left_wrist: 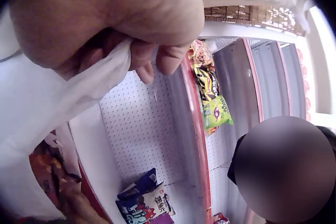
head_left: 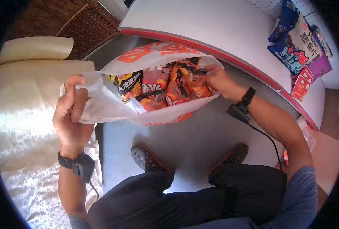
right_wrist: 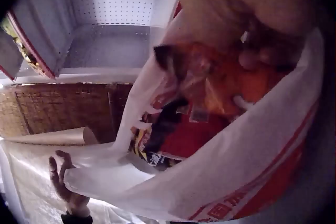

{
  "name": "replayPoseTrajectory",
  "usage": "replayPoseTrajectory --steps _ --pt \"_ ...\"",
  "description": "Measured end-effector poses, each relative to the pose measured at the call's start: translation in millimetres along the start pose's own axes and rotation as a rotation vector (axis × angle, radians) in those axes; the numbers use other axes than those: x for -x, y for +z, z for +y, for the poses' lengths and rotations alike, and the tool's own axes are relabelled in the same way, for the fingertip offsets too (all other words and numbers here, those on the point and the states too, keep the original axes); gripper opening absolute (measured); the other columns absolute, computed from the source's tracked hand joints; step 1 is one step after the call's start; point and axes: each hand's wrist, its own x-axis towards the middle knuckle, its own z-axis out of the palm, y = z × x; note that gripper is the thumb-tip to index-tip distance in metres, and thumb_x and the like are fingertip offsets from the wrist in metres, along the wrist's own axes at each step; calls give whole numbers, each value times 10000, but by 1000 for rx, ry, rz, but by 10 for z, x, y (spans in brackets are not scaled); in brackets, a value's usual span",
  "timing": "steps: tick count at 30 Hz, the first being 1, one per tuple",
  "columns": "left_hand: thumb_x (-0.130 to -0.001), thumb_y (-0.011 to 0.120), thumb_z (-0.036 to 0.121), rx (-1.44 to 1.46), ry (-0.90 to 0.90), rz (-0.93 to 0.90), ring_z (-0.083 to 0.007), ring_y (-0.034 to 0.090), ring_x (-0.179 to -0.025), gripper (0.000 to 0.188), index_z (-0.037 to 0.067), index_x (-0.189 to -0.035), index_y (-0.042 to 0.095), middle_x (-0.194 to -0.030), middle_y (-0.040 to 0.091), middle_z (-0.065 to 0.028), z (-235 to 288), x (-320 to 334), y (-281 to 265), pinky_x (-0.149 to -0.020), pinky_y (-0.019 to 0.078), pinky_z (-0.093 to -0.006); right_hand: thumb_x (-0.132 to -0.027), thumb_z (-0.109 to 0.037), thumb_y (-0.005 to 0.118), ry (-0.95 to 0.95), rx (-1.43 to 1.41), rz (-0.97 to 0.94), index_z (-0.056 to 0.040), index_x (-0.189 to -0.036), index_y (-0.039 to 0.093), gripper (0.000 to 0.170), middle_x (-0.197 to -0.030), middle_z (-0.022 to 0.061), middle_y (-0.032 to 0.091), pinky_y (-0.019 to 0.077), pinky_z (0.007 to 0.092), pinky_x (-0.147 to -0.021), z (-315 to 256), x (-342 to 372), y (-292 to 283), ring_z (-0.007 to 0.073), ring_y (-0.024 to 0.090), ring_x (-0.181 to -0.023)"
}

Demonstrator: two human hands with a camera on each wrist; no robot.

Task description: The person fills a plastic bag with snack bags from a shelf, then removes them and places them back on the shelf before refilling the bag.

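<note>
Grip, left: my left hand (head_left: 73, 114) is clamped on the bag (head_left: 112, 93), fingers curled round its gathered end.
Grip, right: I have my right hand (head_left: 221, 82) at the opposite end, its bent fingers among the orange packets (head_left: 198, 86); whether they clamp on one, I cannot tell.
Bag: white with red print, between my hands, above the floor (head_left: 118, 133), mouth gaping toward the head view.
Contents: a black-and-yellow packet (head_left: 130, 86) nearest my left hand, red packets (head_left: 155, 78) in the middle, the orange ones by my right.
Wrists: black straps (head_left: 248, 97), each with a small device.
Beyond: white shelf (head_left: 200, 23) with a red edge; at its right, a blue-and-white packet (head_left: 297, 44), a purple one (head_left: 322, 65) and a red one (head_left: 302, 84).
Left side: cream sheet (head_left: 28, 87), wicker panel (head_left: 83, 24) behind.
Below: spotted shoes (head_left: 144, 157), well apart.
</note>
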Motion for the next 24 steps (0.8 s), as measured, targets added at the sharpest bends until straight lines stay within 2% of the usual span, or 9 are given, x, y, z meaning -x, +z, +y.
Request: replayPoseTrajectory --steps 1,3,6,10,13,15,16,20,24 --pt "-1043 630 398 -20 -6 -3 -52 374 -551 376 85 -1247 592 -533 257 101 -6 -3 0 -670 406 -231 -952 -94 619 0 -1 1 -26 -1348 589 403 -1185 150 634 603 349 -741 87 -19 17 221 700 -995" --pt "-1044 629 395 -42 -13 -7 -52 372 -551 363 90 -1236 591 -535 254 100 3 -12 -12 -656 401 -233 -946 -135 653 -748 755 208 -16 -1396 569 472 -1255 199 619 599 416 -844 255 -58 76 331 657 -1162" --pt "-1048 623 388 -82 -22 -48 -55 364 -549 355 89 -1236 589 -538 250 98 -18 -52 41 -649 392 -228 -940 -281 730 -908 756 -4 -5 -1430 535 595 -1365 254 570 564 481 -952 328 -132 -27 404 567 -1301" --pt "-1057 608 384 -97 -40 -11 -51 345 -541 349 83 -1233 588 -536 237 97 -41 -38 45 -633 371 -218 -847 -499 821 -776 802 0 -44 -1456 554 806 -1346 269 620 525 506 -1047 279 32 85 443 633 -1236" --pt "-1060 601 380 -105 -29 -5 -44 331 -540 346 80 -1232 589 -536 231 98 -18 -16 59 -624 353 -209 -814 -564 834 -443 1024 -219 -94 -1437 572 823 -1232 266 687 538 506 -1009 -121 327 207 456 679 -1137" --pt "-1061 599 377 -104 -9 14 -41 323 -540 342 79 -1231 591 -536 229 99 -1 -14 75 -619 345 -206 -820 -535 848 -245 1278 -510 -5 -1505 469 945 -1365 285 622 531 490 -1005 -391 430 191 449 680 -1142" --pt "-1062 600 373 -105 0 19 -42 315 -540 341 76 -1229 596 -543 230 99 10 -9 63 -624 345 -204 -820 -535 848 -243 1278 -516 -5 -1505 469 945 -1365 285 622 531 490 -1005 -429 443 150 449 680 -1142" --pt "-1061 602 361 -105 53 100 -46 303 -550 359 54 -1246 618 -573 243 93 15 -13 12 -642 349 -203 -853 -227 832 -978 649 -382 -81 -1350 625 558 -1086 186 744 568 440 -924 -654 423 -48 338 729 -986" --pt "-1070 589 332 -52 115 175 -52 329 -579 392 16 -1298 631 -596 254 82 73 -54 -19 -658 353 -206 -903 -202 791 -1023 303 -119 -86 -1301 665 433 -1097 52 736 551 307 -836 -1403 900 -281 132 674 -1012"
